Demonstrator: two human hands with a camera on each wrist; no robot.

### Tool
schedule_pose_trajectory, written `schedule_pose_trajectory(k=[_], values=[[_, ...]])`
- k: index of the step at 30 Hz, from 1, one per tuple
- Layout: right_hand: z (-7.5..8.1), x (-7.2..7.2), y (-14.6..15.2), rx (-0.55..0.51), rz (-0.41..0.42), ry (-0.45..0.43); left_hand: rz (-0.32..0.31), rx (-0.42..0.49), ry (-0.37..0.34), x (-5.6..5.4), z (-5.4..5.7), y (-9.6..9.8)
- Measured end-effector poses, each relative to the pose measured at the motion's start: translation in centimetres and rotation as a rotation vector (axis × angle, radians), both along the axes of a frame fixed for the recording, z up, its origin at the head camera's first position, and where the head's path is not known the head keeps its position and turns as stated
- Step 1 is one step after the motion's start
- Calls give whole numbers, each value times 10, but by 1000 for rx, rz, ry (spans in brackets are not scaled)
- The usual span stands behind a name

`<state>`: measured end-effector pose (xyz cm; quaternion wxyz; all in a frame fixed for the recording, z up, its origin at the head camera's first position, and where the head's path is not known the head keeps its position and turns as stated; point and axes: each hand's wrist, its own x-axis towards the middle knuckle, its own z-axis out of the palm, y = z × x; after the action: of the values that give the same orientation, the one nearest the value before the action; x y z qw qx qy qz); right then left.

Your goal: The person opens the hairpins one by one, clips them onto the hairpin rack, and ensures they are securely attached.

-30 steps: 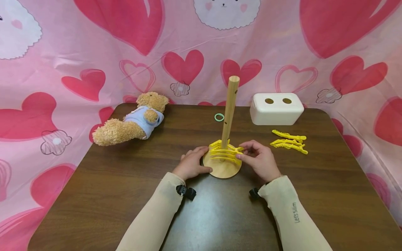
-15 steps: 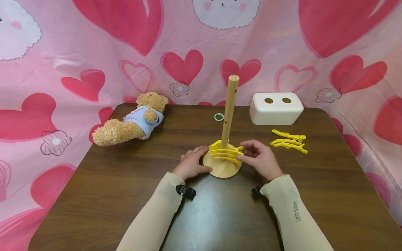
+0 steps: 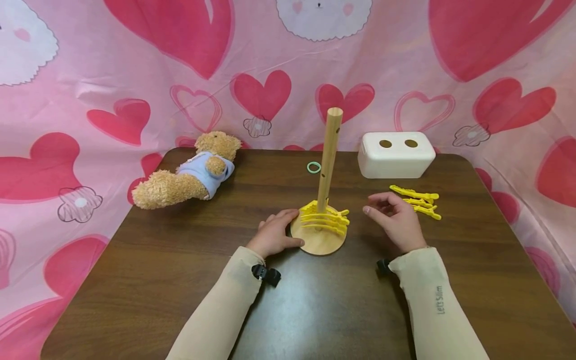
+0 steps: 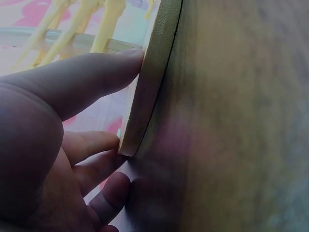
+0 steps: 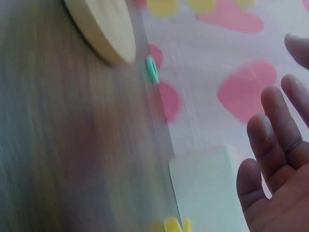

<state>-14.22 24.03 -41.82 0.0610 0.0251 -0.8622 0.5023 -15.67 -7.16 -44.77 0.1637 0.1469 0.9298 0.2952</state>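
My left hand (image 3: 274,232) holds the left rim of the round base of a wooden stand (image 3: 321,246); in the left wrist view its thumb (image 4: 106,72) and fingers touch the base's edge. An upright wooden post rises from the base. Several yellow hair clips (image 3: 325,220) are low at the post, above the base, their ends jutting right. How they are attached is hard to tell. My right hand (image 3: 398,220) is in the air right of the stand, fingers loosely bent and holding nothing. It partly covers more yellow hair clips (image 3: 416,193) lying on the table.
A white box (image 3: 397,162) with two round holes on top stands at the back right. Behind the post lies a mint-green ring (image 3: 308,170). A teddy bear (image 3: 202,175) in a blue top lies at the back left of the brown table (image 3: 180,280).
My right hand has let go of the clips on the stand and moved right, towards the loose clips. The left hand has stayed at the base.
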Motion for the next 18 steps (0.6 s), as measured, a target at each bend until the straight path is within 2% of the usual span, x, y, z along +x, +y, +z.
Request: schedule_pose_trajectory(k=[5, 9, 18], values=[[0, -4, 22, 9, -115, 15, 4, 3, -9, 0, 0, 0], [0, -5, 42, 66, -167, 16, 6, 3, -7, 0, 0, 0], [-8, -4, 87, 191, -235, -144, 0, 0, -6, -1, -2, 0]])
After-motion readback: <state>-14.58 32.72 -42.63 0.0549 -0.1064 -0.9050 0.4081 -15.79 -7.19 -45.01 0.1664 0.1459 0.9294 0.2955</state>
